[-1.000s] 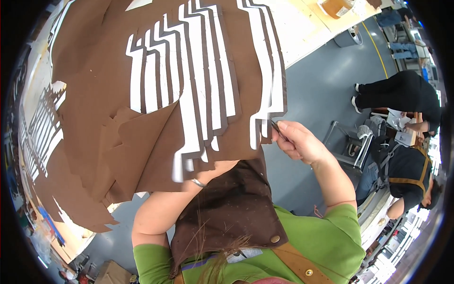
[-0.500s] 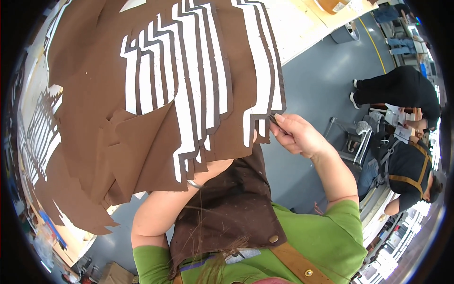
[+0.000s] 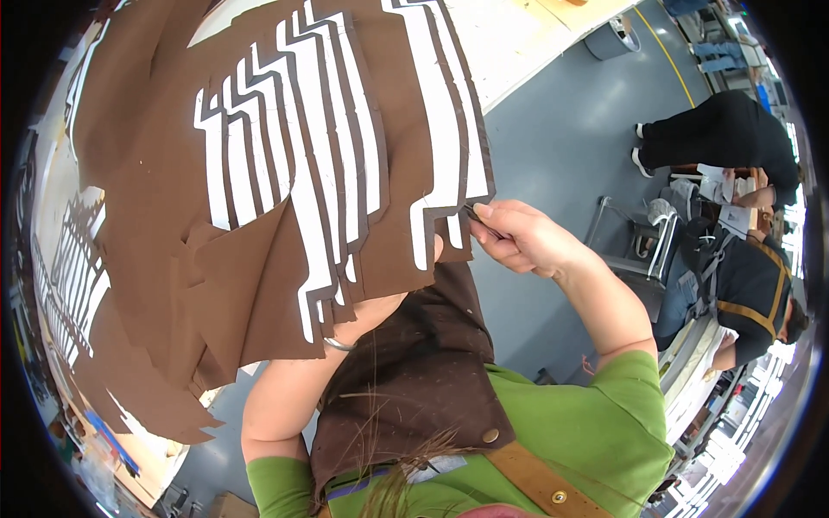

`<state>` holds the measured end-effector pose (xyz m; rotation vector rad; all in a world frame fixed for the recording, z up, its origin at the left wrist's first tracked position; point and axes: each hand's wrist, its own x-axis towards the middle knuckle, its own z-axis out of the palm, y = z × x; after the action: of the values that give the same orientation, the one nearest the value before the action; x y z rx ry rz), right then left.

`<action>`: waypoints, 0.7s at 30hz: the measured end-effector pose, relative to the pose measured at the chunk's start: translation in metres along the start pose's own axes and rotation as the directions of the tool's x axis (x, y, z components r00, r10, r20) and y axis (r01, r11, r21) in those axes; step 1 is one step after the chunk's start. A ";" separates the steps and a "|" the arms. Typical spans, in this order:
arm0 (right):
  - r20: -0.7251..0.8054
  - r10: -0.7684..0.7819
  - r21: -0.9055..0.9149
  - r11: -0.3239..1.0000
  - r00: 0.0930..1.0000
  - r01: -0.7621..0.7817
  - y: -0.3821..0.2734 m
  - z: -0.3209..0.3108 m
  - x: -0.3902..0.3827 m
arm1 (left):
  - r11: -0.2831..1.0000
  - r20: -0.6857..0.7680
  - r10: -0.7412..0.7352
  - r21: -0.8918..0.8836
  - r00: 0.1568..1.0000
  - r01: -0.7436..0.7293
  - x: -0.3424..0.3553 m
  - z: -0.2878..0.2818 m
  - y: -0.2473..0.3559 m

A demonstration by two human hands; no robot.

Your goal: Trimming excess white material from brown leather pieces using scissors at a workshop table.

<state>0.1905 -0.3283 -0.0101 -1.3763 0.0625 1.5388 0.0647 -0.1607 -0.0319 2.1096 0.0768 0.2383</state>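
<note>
A large brown sheet [image 3: 164, 173], which looks like leather or fabric, drapes over the table's edge toward me. Long, stepped white strips [image 3: 324, 147] with dark borders run along it. My right hand [image 3: 518, 237] pinches a slim dark tool [image 3: 485, 226] between thumb and fingers. Its tip meets the sheet's lower right edge, beside a short white strip; its exact kind is too small to tell. My left hand [image 3: 373, 314] reaches beneath the sheet, which hides most of its fingers. A bit of skin shows at a notch in the edge, and a bracelet [image 3: 339, 344] circles that wrist.
Beyond the sheet lies a pale tabletop [image 3: 518, 52]. A grey bin [image 3: 611, 41] stands on the floor by its corner. At right are a metal-framed cart [image 3: 635, 259] and people in dark clothes [image 3: 717, 129] bending over work. A blue tool [image 3: 112, 442] lies at lower left.
The sheet has shifted left and slightly down in the view. My right hand has moved left with its edge, still pinching the dark tool. My left arm stays underneath.
</note>
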 end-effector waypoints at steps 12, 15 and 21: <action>0.056 -0.010 0.072 0.997 0.998 0.006 0.004 -0.007 0.002 | 0.939 0.001 0.068 0.339 0.998 -0.065 0.004 0.002 -0.007; 0.090 -0.082 -0.001 0.997 0.993 0.082 0.001 -0.008 -0.005 | 0.947 0.029 0.000 0.322 1.000 -0.009 0.003 -0.005 0.001; -0.157 -0.625 -0.403 0.747 0.765 0.528 -0.054 -0.022 -0.009 | 0.925 0.511 0.371 -0.275 0.775 -0.262 -0.010 -0.042 0.054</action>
<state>0.2414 -0.3213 0.0191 -1.6771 -0.4463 0.8302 0.0441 -0.1551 0.0336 1.9108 -0.6379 -0.1773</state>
